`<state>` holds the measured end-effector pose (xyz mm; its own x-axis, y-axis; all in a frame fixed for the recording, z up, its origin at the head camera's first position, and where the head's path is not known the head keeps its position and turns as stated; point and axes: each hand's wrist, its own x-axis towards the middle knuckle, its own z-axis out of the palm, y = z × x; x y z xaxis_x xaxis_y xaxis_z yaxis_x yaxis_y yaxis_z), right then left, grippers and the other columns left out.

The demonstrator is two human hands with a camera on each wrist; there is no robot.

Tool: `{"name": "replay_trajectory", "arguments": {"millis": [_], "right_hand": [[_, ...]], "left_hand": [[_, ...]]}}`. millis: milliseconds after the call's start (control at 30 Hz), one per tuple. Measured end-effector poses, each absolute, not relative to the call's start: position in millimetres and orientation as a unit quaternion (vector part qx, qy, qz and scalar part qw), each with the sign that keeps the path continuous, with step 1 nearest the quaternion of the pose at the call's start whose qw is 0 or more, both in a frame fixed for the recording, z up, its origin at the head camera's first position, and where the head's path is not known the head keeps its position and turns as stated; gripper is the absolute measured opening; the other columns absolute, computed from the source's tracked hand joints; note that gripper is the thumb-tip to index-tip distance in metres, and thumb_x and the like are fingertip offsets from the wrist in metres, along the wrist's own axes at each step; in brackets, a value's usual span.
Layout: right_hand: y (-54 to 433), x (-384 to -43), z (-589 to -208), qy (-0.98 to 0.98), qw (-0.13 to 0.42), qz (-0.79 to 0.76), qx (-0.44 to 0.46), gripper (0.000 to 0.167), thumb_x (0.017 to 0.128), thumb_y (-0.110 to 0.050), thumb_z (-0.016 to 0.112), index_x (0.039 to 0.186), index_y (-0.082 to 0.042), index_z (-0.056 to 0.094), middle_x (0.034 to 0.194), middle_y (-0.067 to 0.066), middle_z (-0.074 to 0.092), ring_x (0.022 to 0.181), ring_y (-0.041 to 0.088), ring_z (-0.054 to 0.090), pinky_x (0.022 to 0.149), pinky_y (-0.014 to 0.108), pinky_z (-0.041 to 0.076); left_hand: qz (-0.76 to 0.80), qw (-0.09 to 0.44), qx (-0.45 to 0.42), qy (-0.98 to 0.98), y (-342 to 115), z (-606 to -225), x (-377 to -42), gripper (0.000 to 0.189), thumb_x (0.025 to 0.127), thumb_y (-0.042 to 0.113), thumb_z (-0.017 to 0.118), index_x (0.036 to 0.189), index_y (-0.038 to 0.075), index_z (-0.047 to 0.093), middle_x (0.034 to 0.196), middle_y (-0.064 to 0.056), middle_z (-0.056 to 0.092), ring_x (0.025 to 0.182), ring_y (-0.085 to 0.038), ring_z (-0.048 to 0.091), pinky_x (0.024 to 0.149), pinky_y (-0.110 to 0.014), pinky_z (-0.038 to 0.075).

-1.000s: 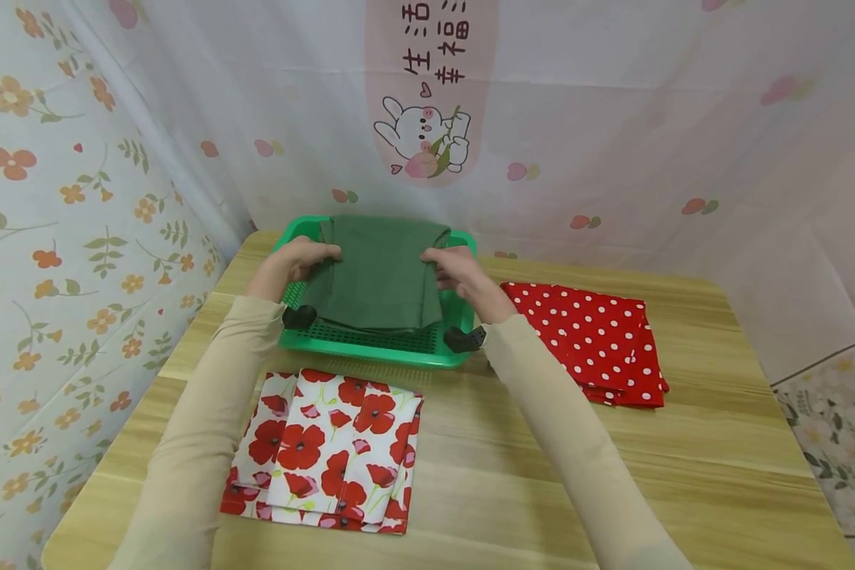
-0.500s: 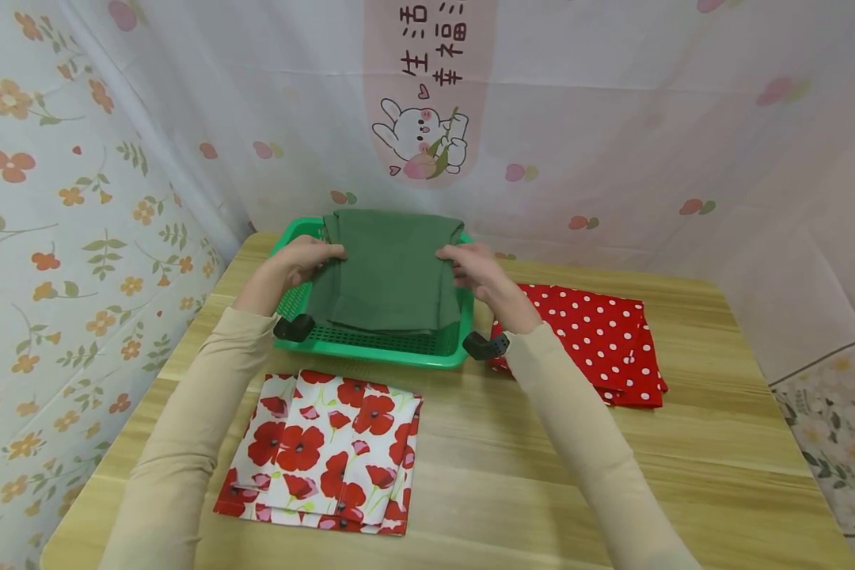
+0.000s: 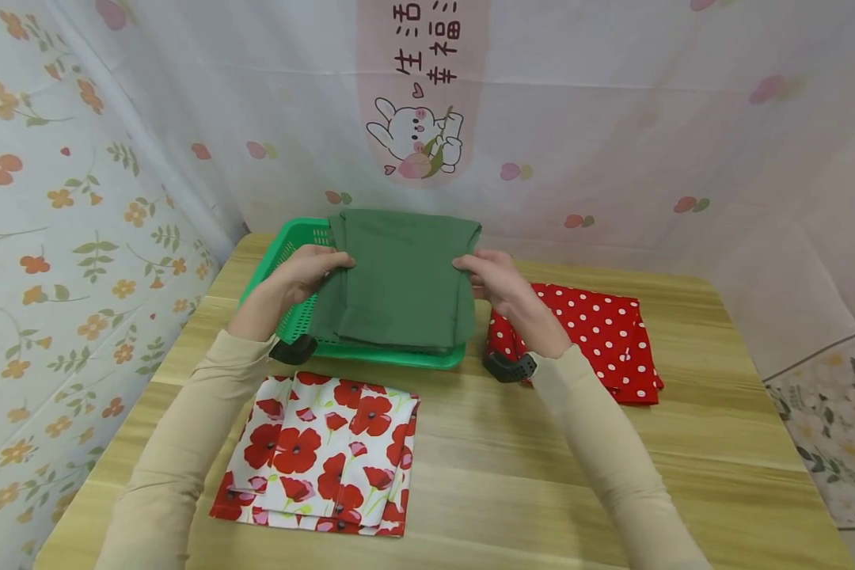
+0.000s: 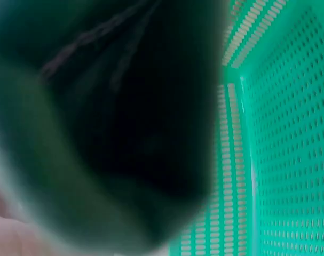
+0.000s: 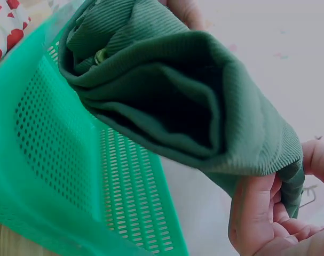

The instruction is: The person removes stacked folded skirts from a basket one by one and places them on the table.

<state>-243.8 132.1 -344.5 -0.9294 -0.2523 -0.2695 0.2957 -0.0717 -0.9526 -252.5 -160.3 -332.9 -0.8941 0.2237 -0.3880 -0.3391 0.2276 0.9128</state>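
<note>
A folded dark green cloth (image 3: 402,285) is held up over the green plastic basket (image 3: 264,273), hiding most of it. My left hand (image 3: 306,273) pinches the cloth's left side, thumb on top. On the opposite side my right hand (image 3: 497,279) grips the edge, thumb over and fingers beneath. In the right wrist view the layered folds of the green cloth (image 5: 247,117) show end-on, with the right hand's curled fingers (image 5: 252,213) under its edge. Dark, blurred green cloth (image 4: 60,160) fills much of the left wrist view, beside the perforated basket wall (image 4: 295,133).
A folded white cloth with red poppies (image 3: 321,459) lies on the wooden table (image 3: 513,475) at the front left. Right of the basket is a folded red polka-dot cloth (image 3: 591,332), partly behind the right forearm. A printed curtain (image 3: 577,119) hangs behind the table.
Both hands have shifted right with the green cloth, the right hand farther. The cloth now covers the basket's right end, and more of the basket's left end shows.
</note>
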Motion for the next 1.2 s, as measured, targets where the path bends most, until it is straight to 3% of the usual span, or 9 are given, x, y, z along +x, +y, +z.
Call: {"name": "replay_trajectory", "arguments": {"millis": [200,267,500,733,933,1067,1200], "right_hand": [[144,-231,-343,0.657,0.189,-0.730,0.008,0.016,0.093,-0.010,0.053,0.106,-0.001,0.053,0.068,-0.005,0.062,0.057,0.006,0.057,0.063,0.022,0.053],[149,-227,-343,0.661,0.188,-0.727,0.002,0.017,0.093,-0.010,0.053,0.107,-0.001,0.054,0.067,-0.005,0.060,0.054,0.006,0.052,0.060,0.020,0.050],[167,-211,-346,0.641,0.196,-0.742,-0.016,0.035,0.094,-0.007,0.050,0.127,0.004,0.047,0.079,-0.003,0.068,0.067,0.008,0.066,0.069,0.028,0.055],[184,-196,-348,0.648,0.185,-0.739,-0.017,0.028,0.094,-0.007,0.050,0.121,0.001,0.052,0.083,-0.004,0.068,0.071,0.010,0.067,0.071,0.028,0.054],[200,-180,-350,0.643,0.178,-0.745,-0.013,0.015,0.094,-0.006,0.050,0.104,-0.008,0.060,0.080,-0.003,0.069,0.070,0.010,0.067,0.071,0.028,0.054],[211,-168,-352,0.641,0.172,-0.748,-0.008,0.016,0.094,-0.006,0.049,0.097,-0.012,0.064,0.078,-0.003,0.068,0.070,0.010,0.067,0.069,0.027,0.054],[224,-155,-354,0.631,0.172,-0.756,-0.008,0.019,0.094,-0.005,0.048,0.095,-0.013,0.066,0.078,-0.003,0.068,0.070,0.010,0.067,0.067,0.026,0.054]], "left_hand": [[0.633,0.233,-0.035,0.738,-152,-334,-243,0.032,0.090,0.017,0.054,0.059,0.016,0.055,0.094,-0.001,0.055,0.079,-0.010,0.055,0.072,-0.026,0.048],[0.636,0.232,-0.033,0.735,-149,-335,-239,0.030,0.090,0.016,0.054,0.060,0.016,0.058,0.092,0.000,0.056,0.079,-0.011,0.055,0.072,-0.027,0.048],[0.656,0.238,-0.021,0.716,-135,-341,-227,0.035,0.089,0.014,0.054,0.054,0.016,0.050,0.081,0.002,0.055,0.082,-0.014,0.050,0.074,-0.029,0.045],[0.666,0.251,0.003,0.702,-121,-345,-216,0.036,0.089,0.012,0.052,0.054,0.015,0.045,0.085,-0.001,0.054,0.090,-0.017,0.049,0.078,-0.031,0.044],[0.669,0.254,0.017,0.698,-107,-349,-206,0.035,0.088,0.010,0.052,0.054,0.013,0.044,0.083,0.000,0.053,0.091,-0.014,0.048,0.079,-0.029,0.042],[0.673,0.260,0.040,0.691,-98,-351,-199,0.021,0.088,0.009,0.051,0.069,0.009,0.057,0.089,0.000,0.059,0.085,-0.011,0.056,0.076,-0.027,0.047],[0.677,0.266,0.054,0.685,-87,-353,-191,0.012,0.088,0.008,0.051,0.093,0.000,0.058,0.092,-0.001,0.060,0.082,-0.009,0.059,0.075,-0.026,0.048]]}}
